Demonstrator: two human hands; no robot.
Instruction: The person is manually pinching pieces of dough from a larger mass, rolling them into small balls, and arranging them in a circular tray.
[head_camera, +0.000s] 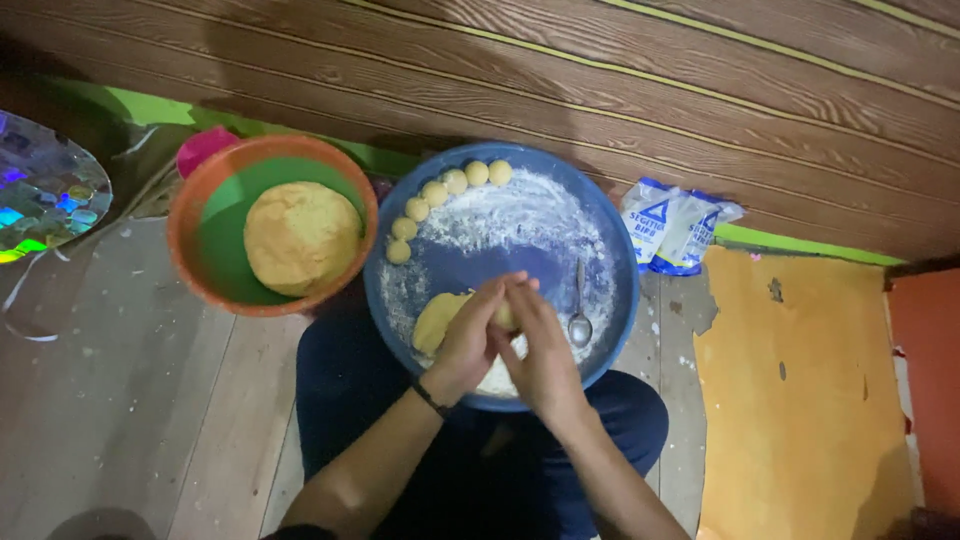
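Head view, left to right: an orange plastic bowl with a green inside (190, 262) holds a large round mound of yellow dough (302, 238), well left of the hands. Over the round blue floured tray (610, 240), the left hand (466, 338) and right hand (540, 352) are cupped together, clasping a small piece of yellow dough (503, 316) between the palms. Just left of the clasp lies a yellow dough lump (436, 320); above it curves a row of small dough balls (436, 194). A metal spoon (580, 318) rests just right of the hands, and blue-and-white flour packets (672, 228) lie beyond.
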